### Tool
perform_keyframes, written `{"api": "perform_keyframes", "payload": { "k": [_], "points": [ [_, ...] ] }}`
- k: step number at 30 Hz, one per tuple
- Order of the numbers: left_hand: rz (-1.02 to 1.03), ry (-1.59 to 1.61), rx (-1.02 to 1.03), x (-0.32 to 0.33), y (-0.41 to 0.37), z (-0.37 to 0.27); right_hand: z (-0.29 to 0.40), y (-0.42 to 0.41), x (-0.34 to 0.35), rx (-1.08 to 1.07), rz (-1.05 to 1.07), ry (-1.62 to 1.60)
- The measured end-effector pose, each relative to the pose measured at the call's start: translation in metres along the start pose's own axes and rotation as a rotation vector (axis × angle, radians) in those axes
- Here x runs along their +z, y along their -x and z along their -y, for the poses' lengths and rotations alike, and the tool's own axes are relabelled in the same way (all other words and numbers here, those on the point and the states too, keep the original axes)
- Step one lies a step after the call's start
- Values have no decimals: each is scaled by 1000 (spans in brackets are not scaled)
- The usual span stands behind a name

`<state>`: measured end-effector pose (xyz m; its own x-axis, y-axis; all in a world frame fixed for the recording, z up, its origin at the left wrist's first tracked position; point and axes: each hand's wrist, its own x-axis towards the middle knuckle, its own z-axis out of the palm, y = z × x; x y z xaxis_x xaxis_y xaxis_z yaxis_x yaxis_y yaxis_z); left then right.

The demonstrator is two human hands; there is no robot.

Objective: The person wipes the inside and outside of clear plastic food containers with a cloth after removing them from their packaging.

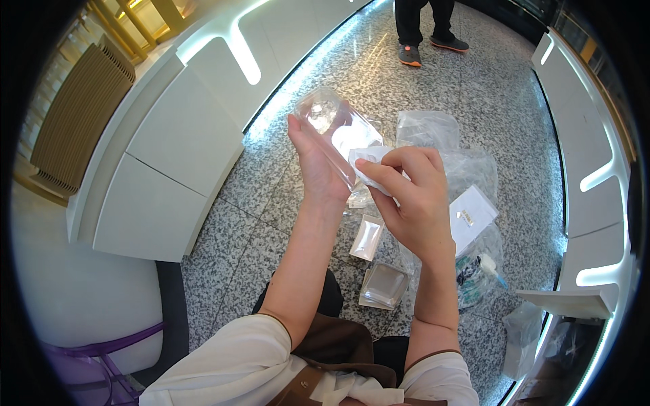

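My left hand (315, 162) holds up a clear rectangular plastic box or cover (329, 139), tilted, with strong glare on its face. Pinched in my right hand (421, 203) is a crumpled white tissue or cloth (361, 155), pressed at the near end of the clear plastic. Below my hands a small pale packet with a shiny face (366, 238) lies on the floor. Closer to my knees sits a clear-topped shallow container (386, 285) on a pale flat piece. Right of my right wrist lies a white card or flat packet (473, 217) bearing writing.
Clear plastic bags (427, 129) spread over the speckled stone floor (254, 218). A white spray head (488, 264) rests among them. Another person's shoes (410, 55) stand ahead. White cabinets (162, 167) line the left; an open flap (569, 300) juts out on the right. A purple frame (127, 335) is lower left.
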<state>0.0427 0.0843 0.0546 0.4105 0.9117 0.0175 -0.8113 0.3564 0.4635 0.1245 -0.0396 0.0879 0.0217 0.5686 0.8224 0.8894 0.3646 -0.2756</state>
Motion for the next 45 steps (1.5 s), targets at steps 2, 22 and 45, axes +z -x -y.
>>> {"api": "perform_keyframes", "payload": {
  "k": [2, 22, 45],
  "points": [
    [12, -6, -7, 0, 1, -1, 2, -1, -3, 5, -12, 42],
    [136, 103, -56, 12, 6, -2, 0, -1, -20, 421, -153, -133],
    [354, 282, -150, 17, 14, -11, -6, 4, 1, 476, -57, -438]
  ]
}}
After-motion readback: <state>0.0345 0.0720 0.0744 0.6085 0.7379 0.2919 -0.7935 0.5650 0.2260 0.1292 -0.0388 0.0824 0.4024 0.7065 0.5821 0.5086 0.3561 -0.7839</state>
